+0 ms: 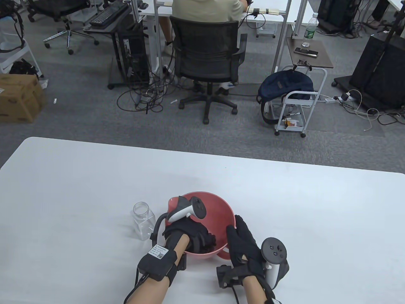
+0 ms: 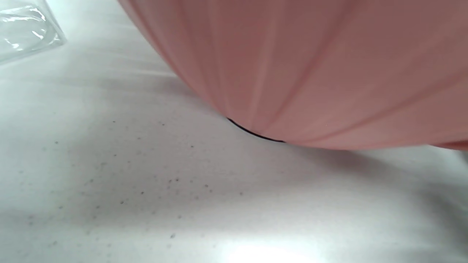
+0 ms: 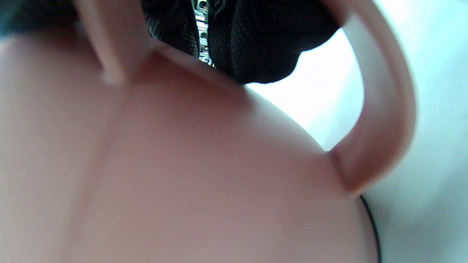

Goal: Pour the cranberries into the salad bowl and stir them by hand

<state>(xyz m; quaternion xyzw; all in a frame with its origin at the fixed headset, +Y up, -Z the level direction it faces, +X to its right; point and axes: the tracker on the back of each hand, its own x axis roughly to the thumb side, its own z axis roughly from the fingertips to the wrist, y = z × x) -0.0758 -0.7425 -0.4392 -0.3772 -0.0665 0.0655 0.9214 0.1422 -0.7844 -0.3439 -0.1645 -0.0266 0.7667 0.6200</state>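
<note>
Office interior seen beyond a white table [image 1: 95,177]. Grey carpet floor [image 1: 79,120] with loose cables [image 1: 142,98] beside a computer tower [image 1: 134,57]. A black mesh office chair [image 1: 207,60] stands at a white desk [image 1: 275,9] (a person is seated in it, back to the camera). At right, a white wire cart [image 1: 299,104] carries a dark backpack [image 1: 281,85]; a cardboard box [image 1: 19,96] sits at left. A green bottle [image 1: 310,27] stands on a brown side table [image 1: 308,52]. Lighting is even.
</note>
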